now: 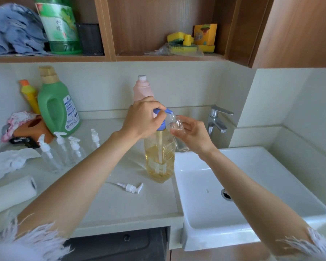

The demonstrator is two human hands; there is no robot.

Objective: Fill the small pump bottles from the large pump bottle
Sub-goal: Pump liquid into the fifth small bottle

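Shelf jug (59, 25) label reads "柠檬".

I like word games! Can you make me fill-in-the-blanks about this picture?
1. The left hand presses the big bottle's ____ pump.
2. The right hand holds a small, clear ____ at the spout.
3. A loose white pump lies on the ____.
4. The liquid in the big bottle is ____.

Answers: blue; bottle; counter; yellow

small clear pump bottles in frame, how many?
5: four capped ones stand left on the counter; the fifth, uncapped, is in the right hand at the large bottle's nozzle.
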